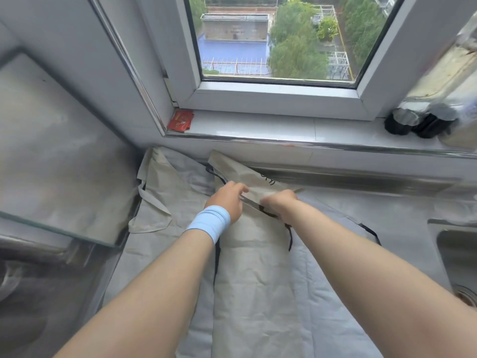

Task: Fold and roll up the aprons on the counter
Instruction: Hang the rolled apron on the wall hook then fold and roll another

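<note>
Open counter (402, 202) lies right of the aprons (258, 280), up to the sink (454, 251). A raised glass panel (64, 156) (left) and the window sill (284, 130) behind bound the space.

The steel counter (451, 206) runs left to right below the window, with a sink (456, 254) set in at its right end. A pale grey cloth (325, 275), possibly another apron, covers most of it. On that cloth lie a folded beige apron (258, 285), a long strip running near to far, and a crumpled beige apron (160, 202) at far left.
</note>
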### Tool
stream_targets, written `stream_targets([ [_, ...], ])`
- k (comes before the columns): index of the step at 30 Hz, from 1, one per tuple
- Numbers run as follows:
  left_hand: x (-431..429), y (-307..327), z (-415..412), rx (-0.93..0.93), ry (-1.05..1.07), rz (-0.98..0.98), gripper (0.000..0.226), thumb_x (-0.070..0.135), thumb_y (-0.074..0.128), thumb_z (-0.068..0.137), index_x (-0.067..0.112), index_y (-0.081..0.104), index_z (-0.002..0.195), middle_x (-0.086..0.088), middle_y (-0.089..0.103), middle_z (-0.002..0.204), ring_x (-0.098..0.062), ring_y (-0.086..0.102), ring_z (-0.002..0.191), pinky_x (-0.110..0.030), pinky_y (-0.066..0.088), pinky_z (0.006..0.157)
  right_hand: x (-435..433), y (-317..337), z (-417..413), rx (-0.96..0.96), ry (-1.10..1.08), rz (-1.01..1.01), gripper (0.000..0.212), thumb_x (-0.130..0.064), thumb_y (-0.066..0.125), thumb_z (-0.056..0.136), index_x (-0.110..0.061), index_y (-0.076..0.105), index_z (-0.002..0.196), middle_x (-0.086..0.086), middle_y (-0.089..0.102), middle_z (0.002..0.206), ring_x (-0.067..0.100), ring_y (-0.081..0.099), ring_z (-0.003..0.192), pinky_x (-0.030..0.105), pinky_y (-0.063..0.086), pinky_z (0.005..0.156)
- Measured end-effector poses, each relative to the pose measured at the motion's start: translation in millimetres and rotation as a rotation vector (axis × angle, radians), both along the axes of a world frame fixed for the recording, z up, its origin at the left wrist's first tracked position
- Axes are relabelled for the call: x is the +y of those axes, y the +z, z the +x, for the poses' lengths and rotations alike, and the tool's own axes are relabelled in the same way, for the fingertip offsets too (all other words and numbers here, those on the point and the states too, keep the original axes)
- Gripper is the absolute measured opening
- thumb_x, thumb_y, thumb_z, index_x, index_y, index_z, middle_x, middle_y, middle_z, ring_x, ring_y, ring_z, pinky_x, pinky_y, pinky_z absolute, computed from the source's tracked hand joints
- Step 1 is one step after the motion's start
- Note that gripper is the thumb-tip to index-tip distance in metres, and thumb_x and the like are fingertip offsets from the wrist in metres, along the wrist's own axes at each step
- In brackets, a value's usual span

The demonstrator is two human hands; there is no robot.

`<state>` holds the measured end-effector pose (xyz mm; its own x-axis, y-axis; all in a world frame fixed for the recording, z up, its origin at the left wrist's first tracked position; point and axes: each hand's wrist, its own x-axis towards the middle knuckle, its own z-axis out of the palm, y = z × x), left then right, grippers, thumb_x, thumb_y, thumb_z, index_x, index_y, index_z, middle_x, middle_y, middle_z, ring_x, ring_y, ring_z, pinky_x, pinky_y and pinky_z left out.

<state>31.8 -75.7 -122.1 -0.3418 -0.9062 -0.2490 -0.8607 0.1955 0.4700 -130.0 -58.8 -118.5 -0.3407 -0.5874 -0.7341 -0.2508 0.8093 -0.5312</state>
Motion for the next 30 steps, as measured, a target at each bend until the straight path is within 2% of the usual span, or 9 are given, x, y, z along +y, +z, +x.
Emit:
stream_targets([
  [4, -10.9, 5.6, -3.7, -0.018, -0.025, -0.081, 0.064, 0.022, 0.067, 0.082, 0.036, 0.038, 0.138, 0.008, 0.032, 0.141, -0.02, 0.052, 0.117, -0.041, 0.05, 0.092, -21.5, 21.1, 1.8, -0.14, -0.244, -0.116, 0.012, -0.019, 0.057, 0.081, -0.009, 0.058, 0.087, 0.004, 0.059, 0.069, 0.021, 0.051, 0.06, 0.024, 0.038, 0.056],
  [7, -22.9, 19.1, -13.4, -0.129, -0.061, -0.172, 0.078, 0.029, 0.07, 0.08, 0.04, 0.027, 0.144, 0.011, 0.029, 0.145, -0.018, 0.053, 0.118, -0.034, 0.051, 0.085, -36.1, 45.0, -12.3, -0.302, -0.265, -0.234, 0.019, -0.02, 0.046, 0.082, -0.01, 0.062, 0.082, 0.005, 0.071, 0.063, 0.028, 0.062, 0.065, 0.029, 0.042, 0.061],
  [10, -38.3, 36.4, -22.8, -0.185, -0.002, -0.332, 0.06, 0.017, 0.059, 0.086, 0.036, 0.04, 0.14, 0.007, 0.044, 0.134, -0.024, 0.061, 0.101, -0.033, 0.045, 0.07, -42.5, 60.3, -28.5, -0.574, -0.234, -0.291, 0.025, -0.029, 0.04, 0.099, -0.013, 0.056, 0.09, 0.009, 0.076, 0.083, 0.031, 0.069, 0.072, 0.037, 0.051, 0.075],
  [13, -57.2, 60.0, -24.7, -0.215, 0.105, -0.404, 0.026, 0.017, 0.05, 0.092, 0.03, 0.062, 0.11, 0.0, 0.058, 0.112, -0.03, 0.064, 0.093, -0.033, 0.043, 0.068, -41.2, 75.6, -40.7, -0.662, -0.122, -0.277, 0.028, -0.041, 0.048, 0.1, -0.014, 0.057, 0.098, 0.008, 0.075, 0.096, 0.021, 0.06, 0.056, 0.032, 0.048, 0.06],
  [18, -85.6, 85.5, -14.8, -0.21, 0.161, -0.351, 0.025, 0.015, 0.048, 0.092, 0.024, 0.067, 0.107, -0.006, 0.052, 0.112, -0.033, 0.063, 0.087, -0.034, 0.045, 0.071, -41.2, 100.3, -63.4, -0.587, 0.166, -0.144, 0.024, -0.038, 0.057, 0.094, -0.014, 0.062, 0.096, 0.001, 0.066, 0.077, 0.018, 0.056, 0.06, 0.031, 0.045, 0.065],
  [23, -73.9, 97.4, -21.6, 0.147, 0.188, -0.391, 0.016, 0.017, 0.054, 0.091, 0.018, 0.054, 0.106, -0.003, 0.057, 0.1, -0.03, 0.059, 0.081, -0.037, 0.049, 0.073, -61.2, 128.3, -64.5, -0.844, -0.062, -0.322, 0.026, -0.026, 0.045, 0.097, -0.011, 0.064, 0.107, -0.001, 0.057, 0.069, 0.017, 0.05, 0.057, 0.028, 0.042, 0.06],
  [25, -59.3, 100.0, -37.5, 0.418, 0.174, -0.185, 0.015, 0.026, 0.057, 0.091, 0.018, 0.055, 0.103, 0.001, 0.063, 0.097, -0.028, 0.061, 0.076, -0.035, 0.05, 0.071, -69.9, 138.1, -54.4, -0.966, -0.194, -0.419, 0.03, -0.014, 0.041, 0.098, -0.005, 0.06, 0.12, 0.005, 0.069, 0.084, 0.023, 0.065, 0.068, 0.036, 0.057, 0.07],
  [27, -46.1, 106.5, -52.1, 0.629, 0.174, 0.193, 0.034, 0.04, 0.06, 0.086, 0.022, 0.054, 0.114, 0.002, 0.064, 0.106, -0.025, 0.06, 0.058, -0.03, 0.05, 0.054, -77.3, 144.5, -42.8, -1.018, -0.231, -0.48, 0.029, -0.005, 0.038, 0.099, -0.003, 0.056, 0.121, 0.012, 0.072, 0.102, 0.029, 0.072, 0.087, 0.042, 0.06, 0.079],
  [30, -34.6, 113.0, -58.5, 0.565, 0.078, 0.502, 0.048, 0.042, 0.068, 0.081, 0.026, 0.051, 0.123, -0.008, 0.067, 0.087, -0.018, 0.049, 0.042, -0.023, 0.042, 0.043, -79.6, 143.9, -33.1, -0.956, -0.21, -0.491, 0.025, -0.008, 0.037, 0.102, -0.006, 0.055, 0.12, 0.014, 0.069, 0.113, 0.03, 0.069, 0.102, 0.043, 0.057, 0.083],
])
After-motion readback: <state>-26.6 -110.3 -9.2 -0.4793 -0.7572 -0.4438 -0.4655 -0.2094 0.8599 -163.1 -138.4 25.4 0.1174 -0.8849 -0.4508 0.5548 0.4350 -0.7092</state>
